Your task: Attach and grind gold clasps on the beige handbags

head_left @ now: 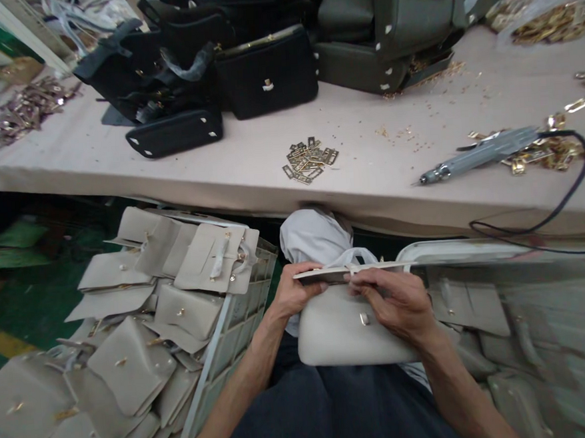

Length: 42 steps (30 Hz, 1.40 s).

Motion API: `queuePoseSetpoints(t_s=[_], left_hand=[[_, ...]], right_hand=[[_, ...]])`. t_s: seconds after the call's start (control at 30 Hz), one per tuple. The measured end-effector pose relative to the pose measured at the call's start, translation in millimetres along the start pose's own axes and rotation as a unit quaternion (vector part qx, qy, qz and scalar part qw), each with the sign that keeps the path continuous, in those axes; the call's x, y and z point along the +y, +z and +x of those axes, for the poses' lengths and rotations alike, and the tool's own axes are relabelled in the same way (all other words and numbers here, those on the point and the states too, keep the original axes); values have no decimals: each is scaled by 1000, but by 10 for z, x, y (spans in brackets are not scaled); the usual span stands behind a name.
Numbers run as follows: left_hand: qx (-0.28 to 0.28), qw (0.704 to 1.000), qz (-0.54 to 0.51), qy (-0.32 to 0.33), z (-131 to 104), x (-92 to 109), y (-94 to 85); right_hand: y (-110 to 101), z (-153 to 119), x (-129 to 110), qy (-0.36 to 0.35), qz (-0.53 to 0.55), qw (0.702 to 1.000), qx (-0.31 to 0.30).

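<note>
A light grey handbag (pixel 335 336) with a small metal clasp piece (pixel 364 319) on its front rests on my lap. My left hand (pixel 300 290) grips the left end of its raised flap (pixel 326 276), thumb below and fingers above. My right hand (pixel 396 302) pinches the flap near its middle, by a pale strap. Whether the right fingers also hold a small part is hidden. A white cloth-like bundle (pixel 316 234) lies just beyond the bag, under the table edge.
A crate (pixel 230 337) heaped with grey bags stands at left, another crate (pixel 450 251) with bags at right. On the table (pixel 248 162) lie metal plates (pixel 308 159), a corded electric screwdriver (pixel 483 154), gold fittings (pixel 563 153), black bags (pixel 267 74) and dark olive bags (pixel 389 32).
</note>
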<state>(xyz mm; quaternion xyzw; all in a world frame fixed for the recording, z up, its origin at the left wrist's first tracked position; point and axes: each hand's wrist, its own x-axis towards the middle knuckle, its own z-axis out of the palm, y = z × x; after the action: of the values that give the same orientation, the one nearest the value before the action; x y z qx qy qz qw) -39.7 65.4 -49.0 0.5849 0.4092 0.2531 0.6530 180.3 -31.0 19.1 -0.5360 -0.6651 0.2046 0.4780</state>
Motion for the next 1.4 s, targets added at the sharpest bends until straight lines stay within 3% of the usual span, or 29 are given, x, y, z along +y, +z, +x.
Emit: queuePoseSetpoints(t_s=[0.17, 0.37, 0.6, 0.8, 1.0, 1.4], left_hand=[[21, 1000, -2, 2, 26, -25, 32], [6, 1000, 7, 15, 25, 3, 40], [10, 1000, 1, 14, -11, 42, 34], [18, 1000, 10, 3, -10, 23, 42], [0, 1000, 8, 4, 14, -45, 24], [1, 1000, -12, -6, 10, -43, 32]], right_hand=[[-147, 76, -77, -73, -167, 982, -42], [-292, 98, -229, -81, -222, 971, -17], [-471, 282, -237, -13, -161, 986, -49], [-335, 288, -170, 6, -61, 989, -133], [-195, 253, -143, -12, -14, 997, -81], [-268, 159, -143, 76, 28, 987, -137]])
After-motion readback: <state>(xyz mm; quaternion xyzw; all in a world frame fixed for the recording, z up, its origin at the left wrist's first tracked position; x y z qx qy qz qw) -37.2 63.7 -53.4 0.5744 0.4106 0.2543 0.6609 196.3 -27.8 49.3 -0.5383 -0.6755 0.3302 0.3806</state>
